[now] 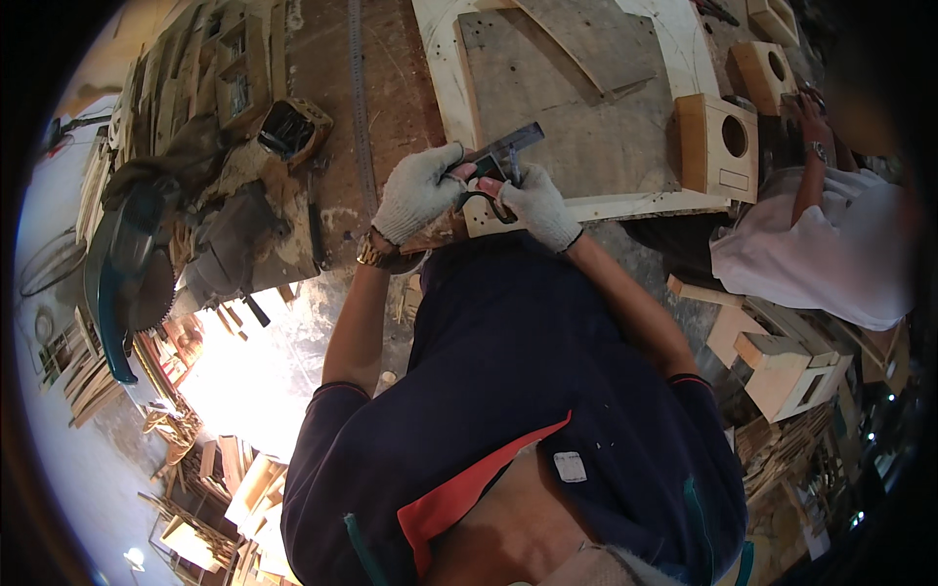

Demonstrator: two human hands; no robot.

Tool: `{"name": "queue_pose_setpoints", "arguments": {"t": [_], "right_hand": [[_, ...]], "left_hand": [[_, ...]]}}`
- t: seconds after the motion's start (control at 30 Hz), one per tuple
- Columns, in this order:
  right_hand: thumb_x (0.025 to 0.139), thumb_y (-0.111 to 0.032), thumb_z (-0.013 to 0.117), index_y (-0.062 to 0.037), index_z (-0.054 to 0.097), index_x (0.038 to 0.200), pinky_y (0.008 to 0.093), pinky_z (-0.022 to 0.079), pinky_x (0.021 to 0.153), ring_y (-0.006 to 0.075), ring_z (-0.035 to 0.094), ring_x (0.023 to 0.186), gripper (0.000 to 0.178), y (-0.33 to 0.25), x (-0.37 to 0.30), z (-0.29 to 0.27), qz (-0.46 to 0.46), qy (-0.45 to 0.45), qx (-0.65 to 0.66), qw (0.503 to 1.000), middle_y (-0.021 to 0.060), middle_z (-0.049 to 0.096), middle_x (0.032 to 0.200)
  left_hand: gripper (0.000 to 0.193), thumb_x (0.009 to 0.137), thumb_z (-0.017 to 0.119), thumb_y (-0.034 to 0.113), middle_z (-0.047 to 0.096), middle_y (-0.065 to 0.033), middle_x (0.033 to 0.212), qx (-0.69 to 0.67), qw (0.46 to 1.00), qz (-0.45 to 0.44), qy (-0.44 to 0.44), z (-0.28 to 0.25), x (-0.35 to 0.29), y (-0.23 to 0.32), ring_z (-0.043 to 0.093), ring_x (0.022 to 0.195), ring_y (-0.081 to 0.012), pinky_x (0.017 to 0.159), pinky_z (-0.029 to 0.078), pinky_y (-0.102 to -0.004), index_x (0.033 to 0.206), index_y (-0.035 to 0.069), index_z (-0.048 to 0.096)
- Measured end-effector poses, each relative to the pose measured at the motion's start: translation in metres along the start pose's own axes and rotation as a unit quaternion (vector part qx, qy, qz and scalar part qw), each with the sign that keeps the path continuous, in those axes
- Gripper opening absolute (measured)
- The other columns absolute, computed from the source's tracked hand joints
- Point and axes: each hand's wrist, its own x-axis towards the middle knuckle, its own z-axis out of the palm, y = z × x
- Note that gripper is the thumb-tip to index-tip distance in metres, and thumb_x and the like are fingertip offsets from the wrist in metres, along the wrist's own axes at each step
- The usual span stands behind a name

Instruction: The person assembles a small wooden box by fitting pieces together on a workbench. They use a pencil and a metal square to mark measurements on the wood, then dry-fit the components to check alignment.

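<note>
Both my hands wear pale knitted gloves with bare fingertips showing. They meet over the near edge of the workbench [396, 107]. My left hand [415, 195] is closed around the left side of a small hand tool with a flat metal blade [523, 138], a dark body and a black curved piece below. My right hand [539, 207] pinches the same tool from the right, its fingers by the black curved piece. The blade sticks out up and to the right above my fingers. The tool's exact kind is partly hidden by the gloves.
A plywood panel [557, 107] lies beyond my hands, with a wooden box with a round hole [718, 146] at its right. A miter saw [132, 259] stands at the left, near a container of small parts [293, 132]. A co-worker [811, 234] sits at the right.
</note>
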Motion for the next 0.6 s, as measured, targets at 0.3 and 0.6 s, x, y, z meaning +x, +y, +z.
{"name": "queue_pose_setpoints", "arguments": {"t": [0.3, 0.6], "right_hand": [[0.103, -0.029, 0.078, 0.0019, 0.07, 0.123, 0.0298, 0.053, 0.071, 0.0105, 0.062, 0.078, 0.037, 0.001, 0.023, -0.002, 0.024, 0.098, -0.056, 0.993, 0.0047, 0.069, 0.089], [0.105, -0.01, 0.06, -0.0021, 0.066, 0.14, 0.03, 0.052, 0.068, 0.0151, 0.064, 0.076, 0.036, -0.003, 0.061, -0.068, -0.143, 0.291, -0.099, 0.941, 0.0069, 0.067, 0.094]], "left_hand": [[0.023, 0.104, 0.069, 0.028, 0.069, -0.021, 0.086, 0.057, 0.998, 0.015, 0.004, -0.006, 0.044, -0.028, 0.069, 0.084, -0.0445, 0.071, 0.052, -0.0458, 0.103, 0.005, 0.069], [0.028, 0.107, 0.062, 0.036, 0.072, -0.0185, 0.092, 0.152, 0.988, 0.024, -0.013, -0.033, 0.179, -0.113, 0.072, 0.088, -0.0395, 0.076, 0.052, -0.0512, 0.102, 0.008, 0.06]]}}
